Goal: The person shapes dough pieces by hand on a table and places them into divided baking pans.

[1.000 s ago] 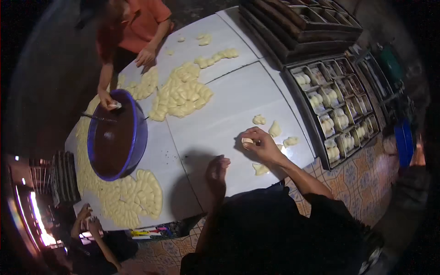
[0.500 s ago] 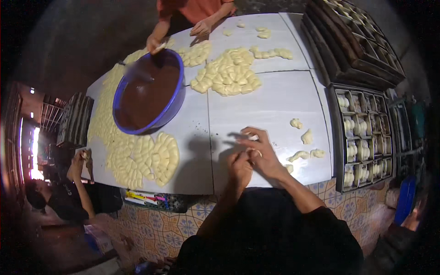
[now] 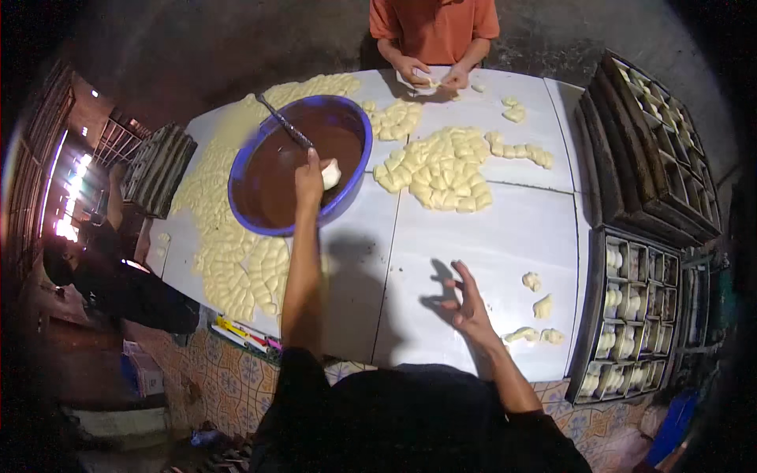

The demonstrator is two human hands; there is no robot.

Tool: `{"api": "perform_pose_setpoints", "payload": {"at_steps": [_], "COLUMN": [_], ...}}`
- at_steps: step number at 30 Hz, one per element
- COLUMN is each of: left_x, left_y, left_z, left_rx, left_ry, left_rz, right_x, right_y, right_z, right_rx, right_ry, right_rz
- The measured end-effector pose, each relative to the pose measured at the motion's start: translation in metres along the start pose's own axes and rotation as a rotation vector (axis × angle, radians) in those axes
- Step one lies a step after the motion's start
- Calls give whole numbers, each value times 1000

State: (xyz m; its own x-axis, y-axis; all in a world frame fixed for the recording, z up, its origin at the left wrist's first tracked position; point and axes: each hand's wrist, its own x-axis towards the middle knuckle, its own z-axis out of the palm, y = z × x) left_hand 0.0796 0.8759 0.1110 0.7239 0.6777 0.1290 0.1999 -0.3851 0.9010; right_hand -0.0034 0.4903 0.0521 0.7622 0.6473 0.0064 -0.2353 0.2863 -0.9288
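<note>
Dough piece (image 3: 331, 174), pale and rounded: where is it located?

At the left hand (image 3: 310, 178), above the blue bowl (image 3: 347, 199) of brown contents, toward the bowl's right side. A dark-handled utensil (image 3: 284, 122) ends close to the same fingers; whether they touch it cannot be told.

And the state of the hands?

Left: curled, pinching the dough piece on its right side, exact finger contact hidden. Right hand (image 3: 473, 314): fingers spread, apparently empty, above the white table (image 3: 489, 236), nearest the loose dough lumps (image 3: 542, 306).

How should such a piece handle?

Probably light, soft and slightly tacky; a hard pinch would likely dent or stretch it. It is best taken lightly around its sides with the fingertips, or cupped from beneath, so that its rounded form is kept.
</note>
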Motion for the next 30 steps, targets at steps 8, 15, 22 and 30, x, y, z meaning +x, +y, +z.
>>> {"api": "perform_pose_setpoints", "payload": {"at_steps": [8, 15, 22, 30], "left_x": [12, -183, -275, -313], "left_y": [-10, 37, 35, 34], "left_z": [3, 69, 89, 92], "left_rx": [172, 340, -57, -535], "left_ry": [-117, -720, -455, -616], "left_rz": [-234, 150, 264, -108], "right_x": [3, 26, -16, -46], "right_y": [32, 33, 10, -1], "right_z": [-16, -8, 4, -19], "right_rx": [47, 764, -459, -134], "right_ry": [-74, 105, 383, 412], "right_rz": [-118, 314, -174, -289]}}
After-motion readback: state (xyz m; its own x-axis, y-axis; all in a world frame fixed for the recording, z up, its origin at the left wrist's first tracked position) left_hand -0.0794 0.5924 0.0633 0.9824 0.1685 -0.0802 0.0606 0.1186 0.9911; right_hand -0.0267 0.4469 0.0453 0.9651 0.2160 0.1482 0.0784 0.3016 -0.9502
